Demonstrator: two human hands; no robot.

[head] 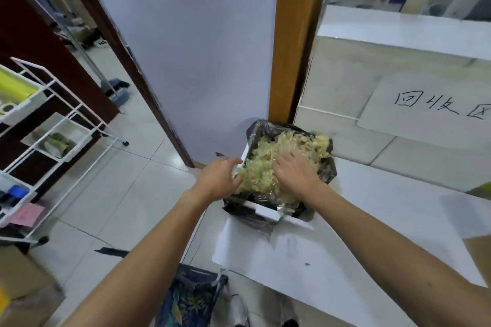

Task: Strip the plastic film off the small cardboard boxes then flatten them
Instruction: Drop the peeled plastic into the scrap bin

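Head view: right hand (295,172) spread flat, left hand (220,178) maybe clutching, pressing stripped crumpled yellowish plastic film (261,167) into black-lined white bin (265,211); boxes unseen.

The floor (127,194) is laid with pale, glossy tiles that catch a soft, even light. A plain white wall panel (199,48) stands ahead, with a dark brown door frame (111,34) along its left edge and a yellow-brown wooden post (295,34) on its right. To the right runs a low tiled ledge (345,103) bearing a paper sheet (430,106) with handwritten characters. At the left stands a white wire shelf rack (61,125) with trays, and a cardboard box (24,281) sits near its foot.
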